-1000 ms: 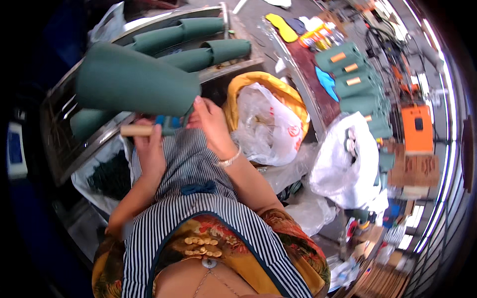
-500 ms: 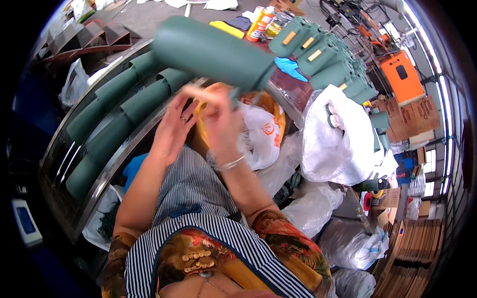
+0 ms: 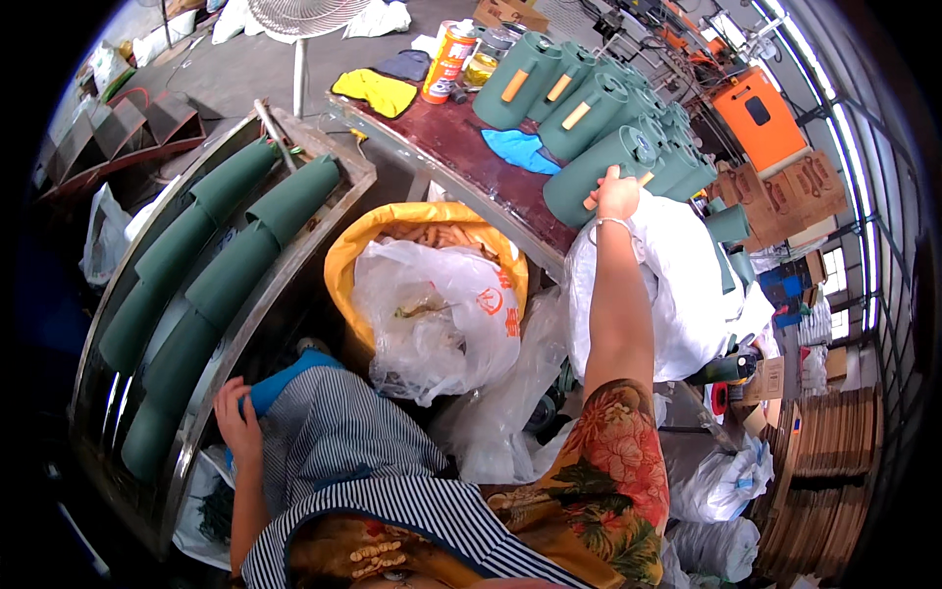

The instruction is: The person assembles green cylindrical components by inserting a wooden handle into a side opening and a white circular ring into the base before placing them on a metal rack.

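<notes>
My right hand (image 3: 616, 194) is stretched out to the dark-red tabletop, its fingers closed round the pale wooden handle of a green jug (image 3: 579, 191). That jug stands at the near end of a cluster of similar green jugs (image 3: 594, 116) with wooden handle strips. Down by my lap, my left hand (image 3: 238, 417) has slightly bent fingers, apart, beside a blue cloth (image 3: 285, 381) and the trough's rim. Inside the metal-edged trough (image 3: 221, 378) lie two rows of green cylindrical bodies (image 3: 231, 267). Between the trough and the table, a yellow sack (image 3: 343, 257) contains wooden pieces (image 3: 442, 236) and a white plastic bag (image 3: 432, 304).
On the table (image 3: 461, 162) are a blue cloth (image 3: 520, 150), yellow gloves (image 3: 378, 91) and an orange spray can (image 3: 449, 64). A big white bag (image 3: 677, 275) hangs beside the table's right end. A fan (image 3: 304, 18) stands beyond; cardboard stacks (image 3: 824, 442) rise at right.
The green jug has gone from in front of me to the table at the right, with my right hand on its handle. My left hand has dropped to the trough's near side.
</notes>
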Action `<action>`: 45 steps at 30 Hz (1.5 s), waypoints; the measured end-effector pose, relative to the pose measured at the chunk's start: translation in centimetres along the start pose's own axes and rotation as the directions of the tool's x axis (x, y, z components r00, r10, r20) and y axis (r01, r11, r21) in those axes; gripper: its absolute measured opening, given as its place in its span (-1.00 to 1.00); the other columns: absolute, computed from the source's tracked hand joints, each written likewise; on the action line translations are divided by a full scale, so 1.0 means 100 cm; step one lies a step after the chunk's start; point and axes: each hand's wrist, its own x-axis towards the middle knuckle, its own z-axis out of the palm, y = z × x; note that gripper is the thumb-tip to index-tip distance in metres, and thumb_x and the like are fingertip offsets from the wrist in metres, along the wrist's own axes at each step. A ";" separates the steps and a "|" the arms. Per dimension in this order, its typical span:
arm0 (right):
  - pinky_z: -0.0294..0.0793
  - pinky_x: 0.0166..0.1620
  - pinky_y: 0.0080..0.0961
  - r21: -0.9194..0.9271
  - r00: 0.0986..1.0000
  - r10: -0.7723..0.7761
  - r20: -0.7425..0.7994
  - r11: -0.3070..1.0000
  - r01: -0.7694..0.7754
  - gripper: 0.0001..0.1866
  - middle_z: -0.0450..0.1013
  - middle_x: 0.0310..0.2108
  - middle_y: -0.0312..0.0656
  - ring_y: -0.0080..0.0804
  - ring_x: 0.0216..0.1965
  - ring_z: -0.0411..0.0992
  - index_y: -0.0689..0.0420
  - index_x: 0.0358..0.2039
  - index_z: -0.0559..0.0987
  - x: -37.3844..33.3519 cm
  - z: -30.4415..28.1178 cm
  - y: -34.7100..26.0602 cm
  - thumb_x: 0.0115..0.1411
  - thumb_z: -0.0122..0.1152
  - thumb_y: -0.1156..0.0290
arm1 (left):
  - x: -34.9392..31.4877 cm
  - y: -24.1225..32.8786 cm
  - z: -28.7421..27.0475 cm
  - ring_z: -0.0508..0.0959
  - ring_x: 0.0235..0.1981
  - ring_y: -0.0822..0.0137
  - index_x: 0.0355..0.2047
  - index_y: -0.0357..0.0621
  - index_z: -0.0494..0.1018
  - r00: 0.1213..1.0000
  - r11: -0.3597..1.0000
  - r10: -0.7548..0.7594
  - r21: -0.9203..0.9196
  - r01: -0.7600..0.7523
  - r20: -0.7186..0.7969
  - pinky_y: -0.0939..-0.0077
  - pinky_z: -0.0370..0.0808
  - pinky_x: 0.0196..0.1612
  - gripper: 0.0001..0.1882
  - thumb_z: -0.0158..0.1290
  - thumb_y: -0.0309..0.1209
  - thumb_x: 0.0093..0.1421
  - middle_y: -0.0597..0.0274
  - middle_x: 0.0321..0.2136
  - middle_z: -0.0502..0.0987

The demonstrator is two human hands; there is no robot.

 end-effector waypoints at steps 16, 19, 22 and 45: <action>0.53 -0.40 -0.26 -0.321 0.954 -0.132 -0.269 0.946 0.041 -0.46 0.50 -0.69 0.02 -0.18 -0.62 0.54 0.34 -0.64 0.55 0.136 0.057 0.066 0.20 -0.03 0.09 | 0.004 0.014 0.006 0.40 0.02 0.00 -0.28 -0.26 0.44 0.993 0.984 -0.113 0.135 0.117 -0.037 0.17 0.30 0.10 -0.88 -0.03 -0.54 0.17 0.04 -0.04 0.45; 0.54 -0.37 -0.23 -0.713 0.942 -0.322 0.096 0.638 0.291 -0.53 0.56 -0.43 -0.10 -0.23 -0.46 0.56 0.19 -0.32 0.56 0.168 0.052 0.074 0.15 0.07 -0.02 | -0.011 -0.006 0.006 0.40 0.07 -0.01 -0.15 -0.19 0.47 0.981 0.992 -0.088 0.080 0.103 -0.174 0.19 0.28 0.16 -0.76 0.02 -0.51 0.14 0.04 0.02 0.45; 0.53 -0.39 -0.14 -0.826 0.757 -0.437 0.486 0.052 0.561 -0.44 0.57 -0.23 -0.26 -0.28 -0.32 0.56 0.00 -0.03 0.54 0.147 0.054 0.092 0.12 0.12 -0.15 | -0.027 -0.005 -0.024 0.39 0.10 0.04 -0.03 -0.17 0.41 0.929 0.983 -0.173 -0.004 0.182 -0.328 0.24 0.28 0.17 -0.64 0.07 -0.50 0.13 0.05 0.03 0.42; 0.53 -0.18 -0.44 0.451 0.198 -0.865 0.462 0.421 0.787 -0.66 0.26 0.13 -0.08 -0.26 -0.07 0.42 0.30 0.03 0.44 -0.368 0.003 -0.082 0.30 0.03 0.40 | -0.499 -0.238 -0.132 0.53 -0.25 0.07 -0.18 -0.16 0.48 0.134 0.062 -0.914 0.195 0.979 -0.382 0.18 0.46 -0.19 -0.79 -0.02 -0.42 0.17 0.02 -0.29 0.52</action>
